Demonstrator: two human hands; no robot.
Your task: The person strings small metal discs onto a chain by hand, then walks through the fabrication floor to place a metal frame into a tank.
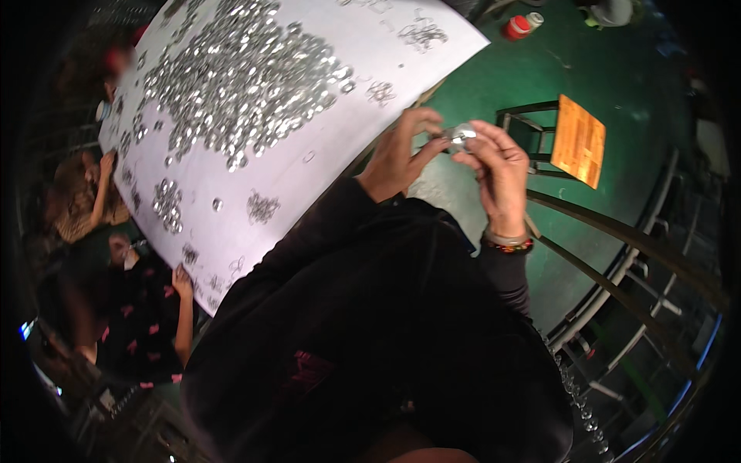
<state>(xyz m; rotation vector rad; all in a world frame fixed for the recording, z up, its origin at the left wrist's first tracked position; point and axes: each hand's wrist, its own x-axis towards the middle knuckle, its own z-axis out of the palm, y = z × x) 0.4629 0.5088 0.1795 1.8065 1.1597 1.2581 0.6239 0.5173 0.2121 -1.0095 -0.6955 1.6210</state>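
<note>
My right hand [500, 174] pinches a shiny silver, round bead-like piece [463, 135] between thumb and fingers, beyond the table's edge. Close against its left side is my left hand [405, 150], thumb and forefinger drawn together at the piece. Whatever small thing those fingertips hold is too small to make out. A bracelet [508, 243] circles my right wrist. To the left, a big heap of similar shiny pieces [239, 85] covers much of the white table [309, 181].
Small piles of thin wire rings [262, 207] lie along the table's near side. Two people sit across the table, one in a dark patterned top [131, 324]. A wooden-topped stool [579, 143] stands on the green floor at right. A beaded strand [587, 417] hangs at lower right.
</note>
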